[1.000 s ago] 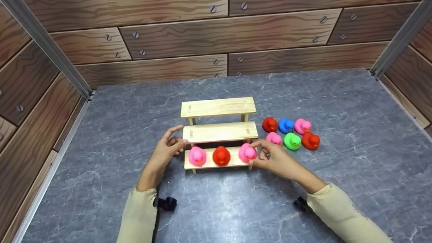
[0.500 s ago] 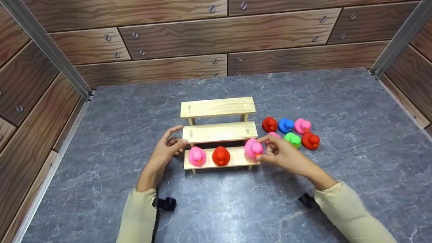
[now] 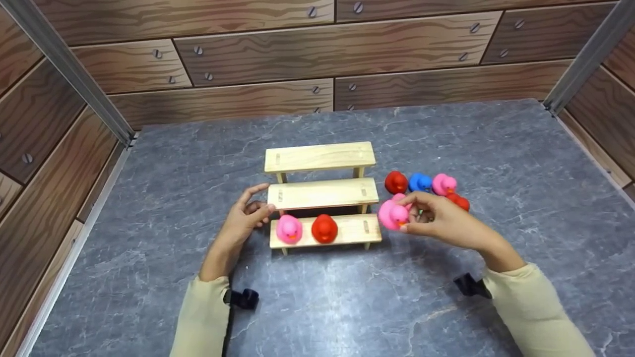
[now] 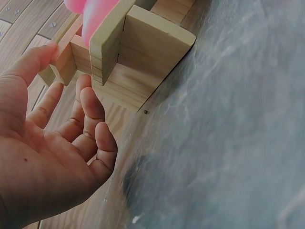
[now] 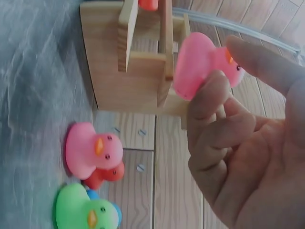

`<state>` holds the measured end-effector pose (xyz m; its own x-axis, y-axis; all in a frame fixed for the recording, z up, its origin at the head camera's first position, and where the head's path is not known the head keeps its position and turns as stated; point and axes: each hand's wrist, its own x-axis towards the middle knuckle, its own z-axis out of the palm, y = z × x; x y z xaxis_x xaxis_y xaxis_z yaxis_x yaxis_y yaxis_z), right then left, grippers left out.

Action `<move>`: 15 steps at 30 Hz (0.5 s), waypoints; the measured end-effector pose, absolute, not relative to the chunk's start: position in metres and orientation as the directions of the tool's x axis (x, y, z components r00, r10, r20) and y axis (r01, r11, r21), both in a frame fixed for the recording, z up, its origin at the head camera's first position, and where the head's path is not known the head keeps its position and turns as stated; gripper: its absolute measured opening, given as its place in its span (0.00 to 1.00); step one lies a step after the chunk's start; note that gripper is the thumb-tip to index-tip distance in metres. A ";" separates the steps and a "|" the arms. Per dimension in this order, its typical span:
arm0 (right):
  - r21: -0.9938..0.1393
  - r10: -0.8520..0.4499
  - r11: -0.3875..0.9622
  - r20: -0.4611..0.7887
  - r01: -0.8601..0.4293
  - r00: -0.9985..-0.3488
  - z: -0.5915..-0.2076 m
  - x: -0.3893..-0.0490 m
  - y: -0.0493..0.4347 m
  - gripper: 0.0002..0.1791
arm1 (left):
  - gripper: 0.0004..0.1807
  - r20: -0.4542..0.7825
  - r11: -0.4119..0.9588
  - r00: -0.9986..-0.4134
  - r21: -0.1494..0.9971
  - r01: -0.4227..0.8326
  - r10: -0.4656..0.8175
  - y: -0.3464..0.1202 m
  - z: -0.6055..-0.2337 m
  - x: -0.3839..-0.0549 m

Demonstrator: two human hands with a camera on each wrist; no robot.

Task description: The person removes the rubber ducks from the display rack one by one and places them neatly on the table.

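Observation:
My right hand (image 3: 446, 223) pinches a pink rubber duck (image 3: 392, 215) between thumb and fingers, held in the air just off the right end of the lowest step. A three-step wooden stand (image 3: 322, 193) stands in front of me. At the left end of its middle step, my left hand (image 3: 240, 220) holds the board between thumb and forefinger, the other fingers loosely bent. On the lowest step sit another pink duck (image 3: 289, 229) at the left and a red duck (image 3: 324, 228) in the middle; its right end is bare.
Right of the stand, a red duck (image 3: 396, 182), a blue duck (image 3: 420, 181), a pink duck (image 3: 444, 184) and another red duck (image 3: 460, 202) sit on the grey tabletop (image 3: 521, 208). A green duck (image 5: 78, 207) and a pink one (image 5: 86, 150) show in the right wrist view.
My right hand has lifted the pink duck off the right end of the lowest step and carried it rightward, over the loose ducks' side. My left hand has stayed put.

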<state>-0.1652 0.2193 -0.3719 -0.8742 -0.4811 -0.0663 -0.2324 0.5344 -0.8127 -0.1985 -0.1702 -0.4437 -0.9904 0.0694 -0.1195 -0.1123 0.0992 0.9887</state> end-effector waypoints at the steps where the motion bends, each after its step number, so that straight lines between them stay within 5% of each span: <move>1: -0.808 -0.484 0.540 -0.069 -0.236 -0.872 -0.372 -0.166 0.221 0.23 | 0.29 -0.118 0.101 -0.990 0.989 -0.111 0.071 -0.170 -0.444 -0.198; 15: -0.715 -0.541 0.639 -0.152 -0.286 -0.828 -0.379 -0.173 0.236 0.20 | 0.30 -0.109 0.095 -0.990 0.990 -0.101 0.086 -0.171 -0.445 -0.199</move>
<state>-0.1726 0.2357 -0.3788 -0.8275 -0.5405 -0.1519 -0.2859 0.6385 -0.7145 -0.1986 -0.1712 -0.4449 -0.9903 0.0860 -0.1092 -0.1009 0.0948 0.9904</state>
